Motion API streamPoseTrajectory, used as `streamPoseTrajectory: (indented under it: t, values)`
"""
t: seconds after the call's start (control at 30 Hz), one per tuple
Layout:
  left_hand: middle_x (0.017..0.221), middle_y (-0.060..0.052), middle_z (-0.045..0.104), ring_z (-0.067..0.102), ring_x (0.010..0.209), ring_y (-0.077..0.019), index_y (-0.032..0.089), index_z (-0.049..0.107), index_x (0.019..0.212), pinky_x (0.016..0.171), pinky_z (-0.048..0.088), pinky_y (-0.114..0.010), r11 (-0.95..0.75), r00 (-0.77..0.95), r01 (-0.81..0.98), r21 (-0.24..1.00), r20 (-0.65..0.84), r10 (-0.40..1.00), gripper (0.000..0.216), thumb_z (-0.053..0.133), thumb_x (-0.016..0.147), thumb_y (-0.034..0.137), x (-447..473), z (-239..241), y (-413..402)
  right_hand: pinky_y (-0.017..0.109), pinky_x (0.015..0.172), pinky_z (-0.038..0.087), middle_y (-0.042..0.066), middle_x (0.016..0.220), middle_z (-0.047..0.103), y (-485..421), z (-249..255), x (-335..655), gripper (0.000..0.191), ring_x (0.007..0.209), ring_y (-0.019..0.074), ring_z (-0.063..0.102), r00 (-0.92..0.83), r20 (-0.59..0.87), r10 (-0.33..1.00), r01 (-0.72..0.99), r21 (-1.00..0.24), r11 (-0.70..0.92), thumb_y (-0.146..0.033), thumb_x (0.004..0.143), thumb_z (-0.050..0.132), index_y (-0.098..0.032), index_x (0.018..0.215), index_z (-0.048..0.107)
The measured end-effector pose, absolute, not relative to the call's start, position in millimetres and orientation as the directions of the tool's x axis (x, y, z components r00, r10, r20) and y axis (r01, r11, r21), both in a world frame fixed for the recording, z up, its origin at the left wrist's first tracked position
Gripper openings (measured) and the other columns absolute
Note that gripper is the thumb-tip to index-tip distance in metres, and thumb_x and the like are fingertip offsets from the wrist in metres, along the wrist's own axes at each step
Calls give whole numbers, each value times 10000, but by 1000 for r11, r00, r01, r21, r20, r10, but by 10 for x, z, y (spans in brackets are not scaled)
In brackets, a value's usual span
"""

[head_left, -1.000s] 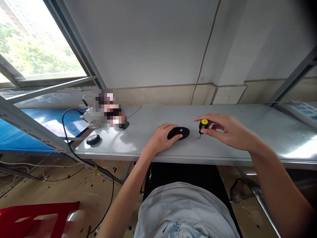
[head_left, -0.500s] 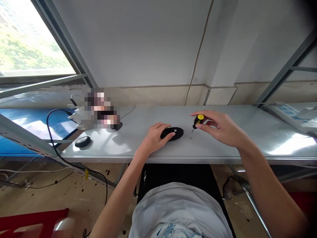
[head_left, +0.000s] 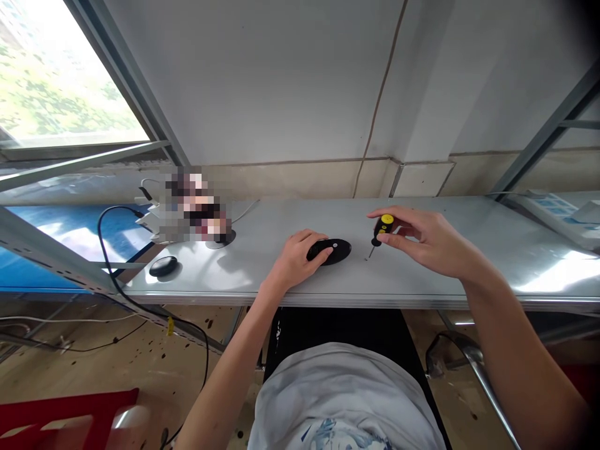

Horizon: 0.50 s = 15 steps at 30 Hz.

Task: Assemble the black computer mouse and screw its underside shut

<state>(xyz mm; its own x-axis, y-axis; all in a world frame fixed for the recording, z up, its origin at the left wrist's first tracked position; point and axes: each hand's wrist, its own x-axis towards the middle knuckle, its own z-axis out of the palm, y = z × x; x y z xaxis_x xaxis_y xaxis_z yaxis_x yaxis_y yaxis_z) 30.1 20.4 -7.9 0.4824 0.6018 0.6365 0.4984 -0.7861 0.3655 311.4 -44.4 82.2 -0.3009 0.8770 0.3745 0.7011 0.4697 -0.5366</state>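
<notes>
My left hand (head_left: 302, 255) is closed around the left part of a black oval computer mouse (head_left: 341, 251) lying on the grey table. Its thumb rests along the near side, and a small pale round spot shows on the top face. To the right, my right hand (head_left: 415, 237) pinches a small screwdriver (head_left: 383, 230) by its black and yellow handle. The screwdriver is tilted, its thin shaft pointing down and left. Close by the tip lies a tiny dark piece, perhaps a screw (head_left: 366, 259); whether they touch I cannot tell.
A black rounded object (head_left: 164, 267) lies at the table's left end, near a blurred-out patch and a black cable (head_left: 107, 265). White-and-blue packaging (head_left: 562, 215) sits at the far right. Metal frame posts rise at both ends, and the grey table (head_left: 281, 299) ends close before me.
The screwdriver has moved slightly right, its tip now by the tiny dark piece. My left hand keeps its hold on the mouse. The whole view has shifted a little.
</notes>
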Motion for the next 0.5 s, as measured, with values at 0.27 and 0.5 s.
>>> streamPoseTrajectory:
  t: [0.27,0.5]
  values:
    - [1128,-103,704,658,1056,-247,198,668,1203,940,531,-416,-794,482,491,357,648,590,249,572,1027,345,303,-86,216,411,758,546,52,993,728,-409,807,3100,405,824,242,681,-317,370,873,680,-553,481,-541,975,608,-309,1302,660]
    - [1142,-99,705,660,1060,-238,205,677,1205,952,527,-411,-809,475,485,332,677,562,241,578,1027,335,316,-54,188,410,780,567,53,1023,712,-487,850,3073,378,835,235,673,-249,460,852,660,-564,497,-507,968,632,-314,1290,673]
